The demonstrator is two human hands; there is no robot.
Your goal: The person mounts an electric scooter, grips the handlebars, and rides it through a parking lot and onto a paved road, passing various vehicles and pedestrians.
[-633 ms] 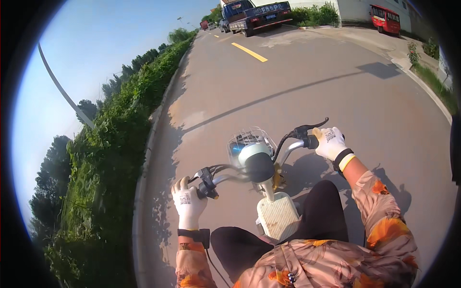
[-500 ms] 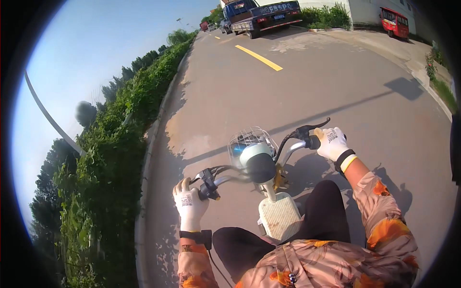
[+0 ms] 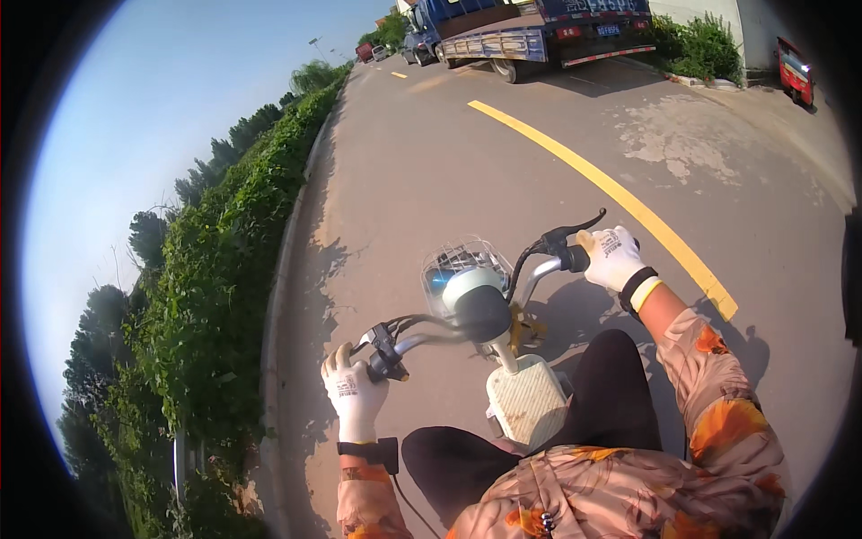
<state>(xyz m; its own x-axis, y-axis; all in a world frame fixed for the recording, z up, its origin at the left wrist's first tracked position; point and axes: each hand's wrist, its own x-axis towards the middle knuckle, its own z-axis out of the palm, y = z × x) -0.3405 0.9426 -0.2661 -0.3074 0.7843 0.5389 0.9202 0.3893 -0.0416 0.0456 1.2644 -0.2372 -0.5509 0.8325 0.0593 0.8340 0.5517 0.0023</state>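
Note:
I sit astride a pale two-wheeled scooter, its round cream-and-grey headstock [image 3: 478, 305] between my arms. My left hand [image 3: 353, 386], in a white glove, is wrapped round the left handlebar grip [image 3: 386, 364]; a black switch block and lever sit just beyond the fingers. Gloved the same way, my right hand [image 3: 612, 256] closes round the right handlebar grip [image 3: 575, 259], with the black brake lever [image 3: 579, 226] in front of it. A wire basket [image 3: 462, 256] is fixed ahead of the headstock. Below lies the ribbed cream footboard [image 3: 528, 402], between my dark-trousered knees.
A blue flatbed truck [image 3: 539, 40] stands ahead on the right, with cars beyond it. A red three-wheeler [image 3: 796, 72] is at far right. A curb [image 3: 278, 296] and green hedge [image 3: 215, 287] run along the left. A yellow line [image 3: 620, 193] marks the grey road.
The scooter has rolled forward: the truck is nearer and larger, the yellow line now reaches beside my right arm, and the pole shadow is gone from ahead. Both hands keep their hold.

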